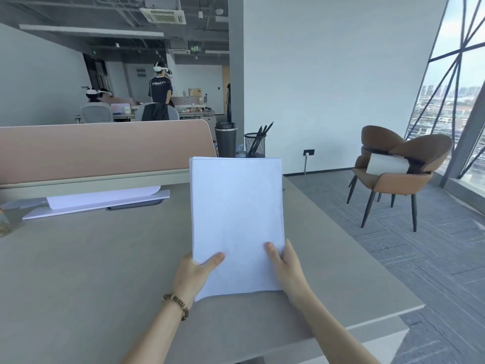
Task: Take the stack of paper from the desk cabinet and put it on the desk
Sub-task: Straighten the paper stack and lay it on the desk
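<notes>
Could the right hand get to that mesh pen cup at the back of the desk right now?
Probably not at once. The right hand is gripping the stack of paper together with the left hand, and the raised stack stands between it and the pen cup.

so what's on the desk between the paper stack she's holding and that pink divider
Mostly bare desk in the head view. Between the paper stack and the divider, only a loose white sheet on a flat white board lies at the divider's foot.

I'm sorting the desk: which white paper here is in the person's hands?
The stack of paper, gripped at its near corners by the left hand and right hand. The other sheet lies untouched by the divider.
</notes>
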Demonstrator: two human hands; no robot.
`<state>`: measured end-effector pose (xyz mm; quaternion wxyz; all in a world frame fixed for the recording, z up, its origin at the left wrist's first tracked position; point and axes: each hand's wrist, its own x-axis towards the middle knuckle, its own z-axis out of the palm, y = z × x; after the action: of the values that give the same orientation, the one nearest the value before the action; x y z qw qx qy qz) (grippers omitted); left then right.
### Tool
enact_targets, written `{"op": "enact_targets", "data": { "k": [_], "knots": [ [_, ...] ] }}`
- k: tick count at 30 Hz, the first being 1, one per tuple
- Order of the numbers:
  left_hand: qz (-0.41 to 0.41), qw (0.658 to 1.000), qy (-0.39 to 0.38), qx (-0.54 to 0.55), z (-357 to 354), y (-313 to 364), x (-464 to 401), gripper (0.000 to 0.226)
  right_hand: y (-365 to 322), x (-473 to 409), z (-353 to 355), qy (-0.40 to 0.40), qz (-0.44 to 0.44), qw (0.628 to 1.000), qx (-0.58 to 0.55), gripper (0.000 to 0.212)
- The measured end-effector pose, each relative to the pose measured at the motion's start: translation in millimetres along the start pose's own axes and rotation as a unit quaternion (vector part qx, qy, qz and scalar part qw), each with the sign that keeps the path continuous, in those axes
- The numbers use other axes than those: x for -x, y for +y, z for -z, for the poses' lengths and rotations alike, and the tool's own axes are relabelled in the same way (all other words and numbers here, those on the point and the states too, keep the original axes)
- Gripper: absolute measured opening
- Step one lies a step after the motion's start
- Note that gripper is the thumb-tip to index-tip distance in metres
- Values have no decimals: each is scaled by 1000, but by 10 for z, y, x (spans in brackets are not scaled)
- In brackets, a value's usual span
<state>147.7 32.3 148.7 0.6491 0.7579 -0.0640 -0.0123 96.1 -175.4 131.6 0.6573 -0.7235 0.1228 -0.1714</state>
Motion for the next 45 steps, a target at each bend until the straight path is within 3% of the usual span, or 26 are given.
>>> {"op": "enact_targets", "data": {
  "k": [3, 6, 9, 14, 22, 26, 29, 34, 39, 45],
  "knots": [
    [23, 999, -18, -34, -134, 61, -136, 22, -16, -216, 120, 23, -35, 999, 24, 45],
    [72, 996, -38, -34, -379, 123, -295, 16, 24, -474, 303, 43, -67, 995, 55, 37],
    [124, 990, -41, -45, -659, 78, -538, 30, 92, -785, 521, 37, -104, 989, 100, 31],
    [170, 982, -56, -53, -1116, 29, -864, 31, 185, -1266, 836, 41, -139, 972, 183, 27],
    [97, 971, -6, -218, -1667, 56, -1411, 32, 235, -1930, 1084, 56, -123, 934, 330, 32],
    [49, 916, 45, -397, -1889, -25, -1619, 52, 241, -2146, 1158, 56, -125, 899, 415, 46],
    [29, 884, 63, -463, -1982, -95, -1708, 53, 233, -2245, 1182, 58, -122, 879, 457, 47],
    [7, 864, 85, -496, -2041, -186, -1708, 53, 278, -2287, 1141, 65, -96, 852, 511, 52],
    [22, 868, 52, -494, -2021, -217, -1725, 64, 340, -2236, 1108, 88, -43, 792, 603, 52],
    [40, 892, 15, -450, -1927, -136, -1641, 72, 294, -2158, 1154, 67, -37, 793, 605, 57]
  ]
}}
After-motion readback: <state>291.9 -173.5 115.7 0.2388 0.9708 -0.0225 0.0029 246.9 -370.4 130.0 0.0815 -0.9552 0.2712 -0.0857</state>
